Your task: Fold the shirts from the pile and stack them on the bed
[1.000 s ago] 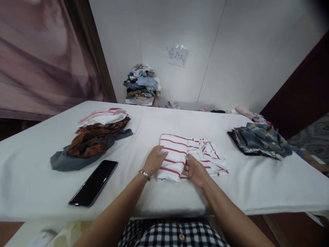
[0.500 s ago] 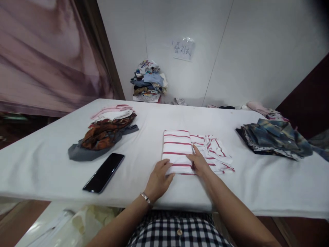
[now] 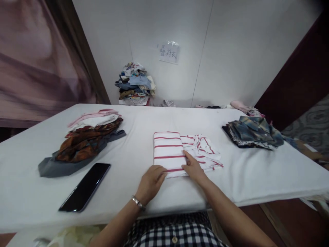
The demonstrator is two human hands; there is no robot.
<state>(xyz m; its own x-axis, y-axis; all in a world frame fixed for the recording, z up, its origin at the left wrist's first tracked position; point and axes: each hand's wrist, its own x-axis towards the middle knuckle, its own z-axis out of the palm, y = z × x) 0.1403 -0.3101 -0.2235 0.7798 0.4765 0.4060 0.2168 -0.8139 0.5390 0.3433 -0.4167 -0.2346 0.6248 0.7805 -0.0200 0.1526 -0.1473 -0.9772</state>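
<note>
A white shirt with red stripes [image 3: 168, 147] lies in front of me, its left part folded into a neat rectangle. The rest of it, a loose crumpled section [image 3: 203, 149], spreads out to the right of the fold. At the near left corner, my left hand [image 3: 151, 181] is closed on the cloth, with fingers and thumb drawn together. My right hand [image 3: 193, 168] grips the near right edge of the folded part, thumb to the left and fingers on the crease. The fingertips of both hands are partly hidden by the cloth.
A black phone [image 3: 86, 187] lies at the left on the white-covered table [image 3: 136, 147]. Behind it is a heap of clothes [image 3: 84, 140]; a stack of folded garments [image 3: 253, 133] sits at the right. A clothes pile [image 3: 135, 84] stands beyond the far edge, by the wall.
My head view has turned a little to the right, so everything sits further left. My left hand's fingers have drawn closer together at the shirt's corner. The right hand stays at the fold.
</note>
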